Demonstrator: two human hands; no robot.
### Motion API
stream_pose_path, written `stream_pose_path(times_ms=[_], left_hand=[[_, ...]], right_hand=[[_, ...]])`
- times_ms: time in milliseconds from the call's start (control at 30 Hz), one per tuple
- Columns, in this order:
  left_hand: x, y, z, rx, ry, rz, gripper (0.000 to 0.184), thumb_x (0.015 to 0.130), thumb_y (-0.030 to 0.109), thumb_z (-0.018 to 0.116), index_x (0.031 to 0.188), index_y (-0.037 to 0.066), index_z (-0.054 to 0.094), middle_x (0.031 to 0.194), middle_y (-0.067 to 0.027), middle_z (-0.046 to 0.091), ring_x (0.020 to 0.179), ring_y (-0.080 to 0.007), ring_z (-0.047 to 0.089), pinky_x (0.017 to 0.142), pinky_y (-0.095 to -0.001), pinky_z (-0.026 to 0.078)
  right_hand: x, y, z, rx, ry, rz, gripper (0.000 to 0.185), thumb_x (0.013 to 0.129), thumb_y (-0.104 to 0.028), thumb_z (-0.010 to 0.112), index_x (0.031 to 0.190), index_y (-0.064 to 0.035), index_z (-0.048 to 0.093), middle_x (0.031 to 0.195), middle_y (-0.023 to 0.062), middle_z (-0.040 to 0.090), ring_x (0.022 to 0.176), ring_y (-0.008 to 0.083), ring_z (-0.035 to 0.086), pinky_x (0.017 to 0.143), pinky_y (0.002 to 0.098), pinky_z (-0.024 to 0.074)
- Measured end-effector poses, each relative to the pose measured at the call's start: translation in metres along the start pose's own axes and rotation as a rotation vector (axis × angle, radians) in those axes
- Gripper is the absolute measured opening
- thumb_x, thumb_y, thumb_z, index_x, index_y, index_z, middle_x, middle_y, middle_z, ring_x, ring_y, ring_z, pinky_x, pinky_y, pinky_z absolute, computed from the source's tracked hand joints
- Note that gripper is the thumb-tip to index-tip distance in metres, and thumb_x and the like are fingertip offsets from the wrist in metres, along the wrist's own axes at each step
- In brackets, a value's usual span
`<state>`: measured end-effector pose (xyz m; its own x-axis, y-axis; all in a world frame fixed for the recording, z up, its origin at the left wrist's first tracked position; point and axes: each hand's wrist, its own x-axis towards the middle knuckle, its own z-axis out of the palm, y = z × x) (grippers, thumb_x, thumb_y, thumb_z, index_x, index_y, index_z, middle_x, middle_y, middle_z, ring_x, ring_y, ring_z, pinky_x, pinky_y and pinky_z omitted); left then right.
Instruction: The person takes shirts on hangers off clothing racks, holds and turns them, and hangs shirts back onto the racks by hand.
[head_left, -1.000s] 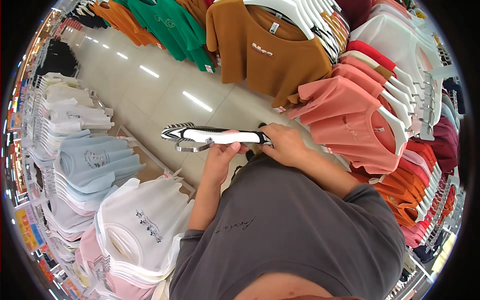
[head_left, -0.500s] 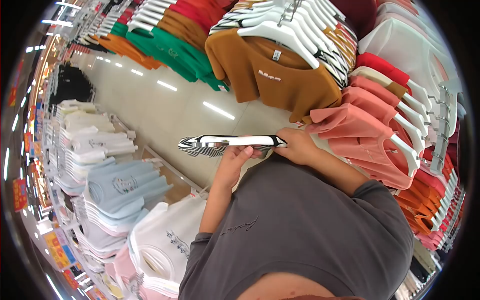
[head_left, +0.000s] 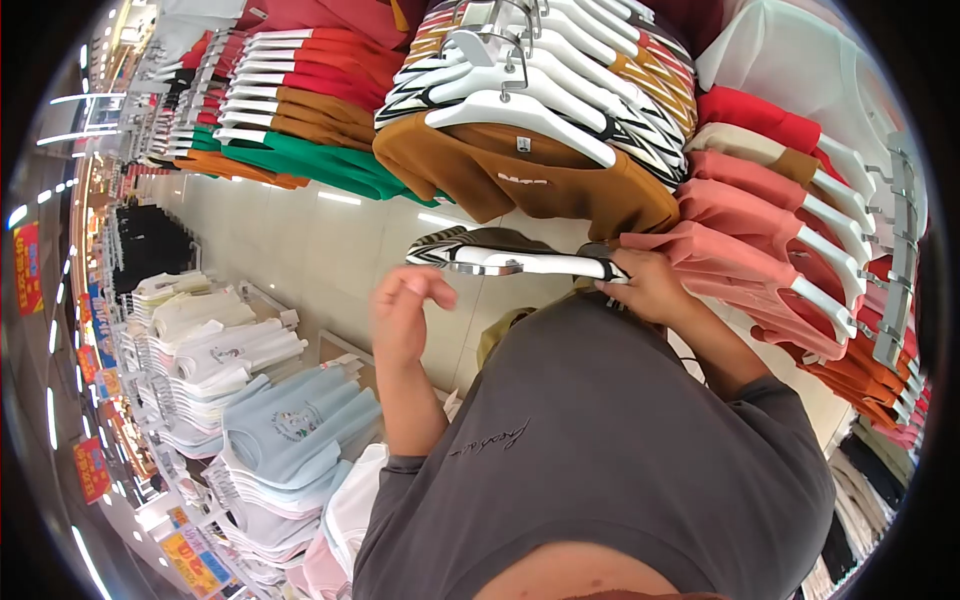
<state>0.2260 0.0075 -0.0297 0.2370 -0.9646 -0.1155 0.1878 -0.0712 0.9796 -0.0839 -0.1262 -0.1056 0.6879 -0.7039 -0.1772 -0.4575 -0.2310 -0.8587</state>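
Observation:
A white hanger (head_left: 560,263) carries a black-and-white patterned garment (head_left: 440,243) in front of my chest. My right hand (head_left: 648,284) is closed around its right end. Just below the left end is my left hand (head_left: 410,312), apart from it, with its fingers loosely bent and nothing visible between them. The hanger's metal hook (head_left: 485,268) lies against its side. Beyond it, a brown shirt (head_left: 530,165) hangs at the front of a rack, with patterned garments on white hangers behind it.
Pink shirts (head_left: 740,270) hang on a metal rack (head_left: 900,250) at the right. Green shirts (head_left: 310,165) are at the upper left. Light blue shirts (head_left: 297,420) and white ones (head_left: 235,350) line the left. Tiled floor (head_left: 350,270) runs between.
My left hand has let go of the hanger and moved left. My right hand still holds the hanger. The view has tilted up, showing more of the rack with the brown shirt.

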Motion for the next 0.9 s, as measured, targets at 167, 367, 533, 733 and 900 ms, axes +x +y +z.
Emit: stream_pose_path(times_ms=[167, 367, 533, 733, 900], left_hand=[[0.072, 0.017, 0.008, -0.164, 0.034, 0.124, 0.027, 0.098, 0.018, 0.052, 0.113, -0.003, 0.06, 0.091, -0.0138, 0.068, 0.078, -0.0204, 0.065, 0.077, -0.033, 0.053], [0.148, 0.003, 0.033, -0.35, -0.42, -0.158, 0.045, 0.102, 0.03, 0.044, 0.132, -0.003, 0.048, 0.124, -0.0188, 0.059, 0.096, -0.0225, 0.063, 0.083, -0.0362, 0.053], [0.175, -0.007, 0.038, -0.59, -0.629, -0.278, 0.043, 0.101, 0.031, 0.046, 0.129, 0.0, 0.051, 0.122, -0.0173, 0.06, 0.096, -0.0249, 0.064, 0.086, -0.039, 0.053], [0.172, -0.005, 0.037, -0.606, -0.644, -0.216, 0.046, 0.1, 0.036, 0.048, 0.129, 0.0, 0.05, 0.123, -0.0206, 0.06, 0.1, -0.0272, 0.065, 0.087, -0.0391, 0.053], [0.16, 0.006, 0.021, -0.533, -0.627, -0.056, 0.051, 0.1, 0.041, 0.048, 0.13, 0.0, 0.05, 0.12, -0.0209, 0.061, 0.104, -0.0282, 0.064, 0.089, -0.0414, 0.053]], right_hand=[[-0.016, 0.003, -0.001, -0.146, 0.159, -0.073, 0.023, 0.077, -0.022, 0.073, 0.084, -0.0044, 0.061, 0.079, 0.0127, 0.062, 0.077, 0.034, 0.062, 0.068, 0.0422, 0.0475], [-0.046, -0.014, 0.018, -0.227, 0.41, -0.047, 0.026, 0.072, -0.021, 0.075, 0.083, -0.0023, 0.059, 0.075, 0.0145, 0.058, 0.074, 0.0363, 0.059, 0.066, 0.0429, 0.0463], [-0.069, -0.046, 0.044, -0.26, 0.571, 0.07, 0.022, 0.072, -0.021, 0.074, 0.079, -0.0049, 0.061, 0.076, 0.0122, 0.061, 0.072, 0.0337, 0.059, 0.064, 0.0422, 0.0469], [-0.093, -0.065, 0.062, -0.314, 0.709, 0.09, 0.022, 0.069, -0.019, 0.075, 0.079, -0.0049, 0.062, 0.073, 0.0111, 0.057, 0.071, 0.0322, 0.058, 0.063, 0.0421, 0.046], [-0.106, -0.087, 0.055, -0.363, 0.693, 0.066, 0.026, 0.067, -0.013, 0.078, 0.086, -0.002, 0.065, 0.077, 0.0115, 0.06, 0.072, 0.0318, 0.059, 0.063, 0.0397, 0.0464]])
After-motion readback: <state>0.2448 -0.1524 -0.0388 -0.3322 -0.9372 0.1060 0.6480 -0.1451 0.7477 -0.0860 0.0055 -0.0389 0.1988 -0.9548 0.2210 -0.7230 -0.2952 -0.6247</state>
